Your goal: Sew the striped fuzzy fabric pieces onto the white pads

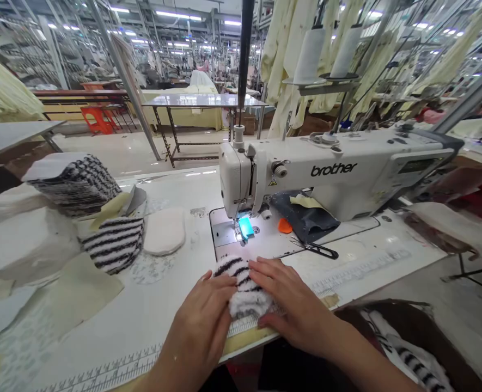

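Note:
A black-and-white striped fluffy fabric piece (243,280) lies at the front of the sewing machine table, its near edge curled over to show a white side. My left hand (206,305) grips its left side, with the thumb hidden. From the right, my right hand (287,296) holds the same piece, fingers over the stripes and thumb low at the near edge. Just beyond the fabric is the lit needle area of the white sewing machine (290,169), with a blue guard (246,227) beside the needle. The fabric sits short of the presser foot.
Left of the machine lie a striped piece (114,245), white pads (164,231) and a tall stack of striped pieces (75,182). Thread snips (316,247), an orange piece (284,225) and dark cloth (306,215) lie right. A box (412,337) holds striped pieces below.

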`<state>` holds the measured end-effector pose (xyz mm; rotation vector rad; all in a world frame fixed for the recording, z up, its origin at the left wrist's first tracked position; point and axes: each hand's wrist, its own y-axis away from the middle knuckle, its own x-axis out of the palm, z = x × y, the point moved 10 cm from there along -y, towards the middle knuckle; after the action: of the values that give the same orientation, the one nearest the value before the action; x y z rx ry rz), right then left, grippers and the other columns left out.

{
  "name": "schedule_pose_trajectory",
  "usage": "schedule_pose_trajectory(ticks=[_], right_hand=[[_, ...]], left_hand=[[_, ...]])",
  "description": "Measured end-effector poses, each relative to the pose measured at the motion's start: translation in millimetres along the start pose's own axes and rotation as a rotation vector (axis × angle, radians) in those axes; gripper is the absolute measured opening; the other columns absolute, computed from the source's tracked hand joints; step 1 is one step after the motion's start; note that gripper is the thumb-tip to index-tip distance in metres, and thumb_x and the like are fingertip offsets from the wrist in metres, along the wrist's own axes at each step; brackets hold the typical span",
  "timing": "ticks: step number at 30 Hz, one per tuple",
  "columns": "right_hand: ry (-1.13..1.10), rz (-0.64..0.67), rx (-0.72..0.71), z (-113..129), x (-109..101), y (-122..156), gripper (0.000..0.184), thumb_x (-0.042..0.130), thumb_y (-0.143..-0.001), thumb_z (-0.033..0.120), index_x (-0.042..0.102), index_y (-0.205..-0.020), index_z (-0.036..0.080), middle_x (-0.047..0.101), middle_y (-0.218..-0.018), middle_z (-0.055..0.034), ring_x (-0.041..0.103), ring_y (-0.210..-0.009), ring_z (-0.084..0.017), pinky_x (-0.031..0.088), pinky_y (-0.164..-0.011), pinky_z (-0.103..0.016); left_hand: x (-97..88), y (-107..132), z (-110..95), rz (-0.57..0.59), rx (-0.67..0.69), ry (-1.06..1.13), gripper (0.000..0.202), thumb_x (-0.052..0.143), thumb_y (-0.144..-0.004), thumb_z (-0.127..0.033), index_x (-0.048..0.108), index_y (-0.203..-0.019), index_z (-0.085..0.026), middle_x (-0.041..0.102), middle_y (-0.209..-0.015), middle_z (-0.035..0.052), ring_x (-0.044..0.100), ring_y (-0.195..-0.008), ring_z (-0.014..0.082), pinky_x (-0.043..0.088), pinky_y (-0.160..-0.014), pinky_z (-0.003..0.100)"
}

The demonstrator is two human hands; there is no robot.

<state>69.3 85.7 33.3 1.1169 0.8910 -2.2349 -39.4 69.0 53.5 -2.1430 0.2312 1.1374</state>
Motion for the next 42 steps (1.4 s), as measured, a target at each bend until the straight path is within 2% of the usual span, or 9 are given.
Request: schedule_pose_trajectory(ticks=[3,6,10,13,22,27,31,37,42], right_hand=[[-0.062,-0.222,-0.085,6,-20,-8,0.043,0.054,-0.088,0.027,0.039,-0.128,0.018,0.055,-0.122,-0.0119,0.045,-0.120,-0.023,0.039,-0.095,-0.041],[-0.088,-0.375,-0.214,15,-36,-3,0.024,0.046,-0.086,0.010,0.052,-0.108,0.020,0.064,-0.104,-0.0077,0.055,-0.109,-0.019,0.043,-0.087,-0.036],[0.042,-0.129,-0.287,23,-19,11,0.028,0.045,-0.081,0.003,0.055,-0.103,0.018,0.062,-0.112,-0.0079,0.051,-0.115,-0.019,0.037,-0.097,-0.039],[0.103,0.079,-0.280,23,-8,27,0.046,0.044,-0.074,0.004,0.048,-0.118,0.013,0.052,-0.128,-0.0116,0.039,-0.127,-0.022,0.029,-0.104,-0.044],[0.113,-0.006,-0.074,-9,-20,38,0.021,0.048,-0.093,0.027,0.052,-0.111,0.018,0.059,-0.117,-0.0073,0.048,-0.116,-0.020,0.031,-0.101,-0.039],[0.025,-0.141,0.244,-41,-33,19,0.046,0.044,-0.088,0.057,0.053,-0.113,0.019,0.058,-0.093,-0.0072,0.053,-0.086,-0.023,0.041,-0.076,-0.039],[-0.016,-0.088,0.387,-50,-17,-2,0.035,0.071,-0.074,0.043,0.057,-0.095,0.019,0.056,-0.088,-0.0042,0.049,-0.084,-0.024,0.038,-0.073,-0.038],[-0.389,-0.236,0.139,-18,-30,-10,0.011,0.060,-0.082,0.020,0.051,-0.088,0.020,0.055,-0.081,-0.0003,0.050,-0.080,-0.017,0.040,-0.073,-0.032],[-0.569,0.020,0.008,1,-20,3,0.071,0.066,-0.076,0.019,0.028,-0.136,0.028,0.037,-0.137,-0.0092,0.037,-0.124,-0.025,0.034,-0.100,-0.041]], left_hand=[[-9.9,-4,1,-0.088,-0.057,0.075,0.031,0.043,-0.085,-0.010,0.048,-0.115,-0.015,0.062,-0.112,0.0078,0.052,-0.114,0.0173,0.036,-0.104,0.029],[-9.0,-1,-16,-0.069,0.124,0.021,0.027,0.044,-0.082,-0.004,0.053,-0.105,-0.014,0.062,-0.112,0.0093,0.053,-0.112,0.0185,0.034,-0.107,0.035],[-8.6,9,-28,-0.071,0.258,-0.063,0.025,0.038,-0.088,-0.007,0.060,-0.084,-0.017,0.068,-0.101,0.0043,0.057,-0.107,0.0152,0.029,-0.109,0.035],[-3.3,6,-37,-0.057,0.271,-0.144,0.024,0.040,-0.090,-0.013,0.060,-0.104,-0.014,0.065,-0.111,0.0067,0.051,-0.116,0.0166,0.031,-0.108,0.033],[63.9,-10,-34,0.224,0.198,-0.253,0.060,0.048,-0.084,-0.049,0.044,-0.129,-0.010,0.042,-0.137,0.0189,0.039,-0.125,0.0319,0.042,-0.094,0.046],[33.8,-23,27,0.076,-0.210,-0.254,0.040,0.044,-0.089,-0.029,0.047,-0.125,-0.014,0.045,-0.133,0.0173,0.044,-0.119,0.0335,0.037,-0.095,0.056],[49.9,-22,40,0.139,-0.327,0.004,0.022,0.050,-0.084,-0.030,0.056,-0.103,-0.020,0.049,-0.129,0.0135,0.043,-0.120,0.0334,0.027,-0.098,0.063],[51.9,-2,42,0.007,-0.758,0.827,0.024,0.063,-0.074,-0.032,0.054,-0.094,-0.022,0.065,-0.092,0.0037,0.060,-0.085,0.0200,0.048,-0.075,0.028],[43.0,20,47,-0.340,-1.042,1.161,0.041,0.075,-0.065,-0.044,0.052,-0.089,-0.021,0.063,-0.072,-0.0007,0.057,-0.067,0.0143,0.045,-0.061,0.019]])
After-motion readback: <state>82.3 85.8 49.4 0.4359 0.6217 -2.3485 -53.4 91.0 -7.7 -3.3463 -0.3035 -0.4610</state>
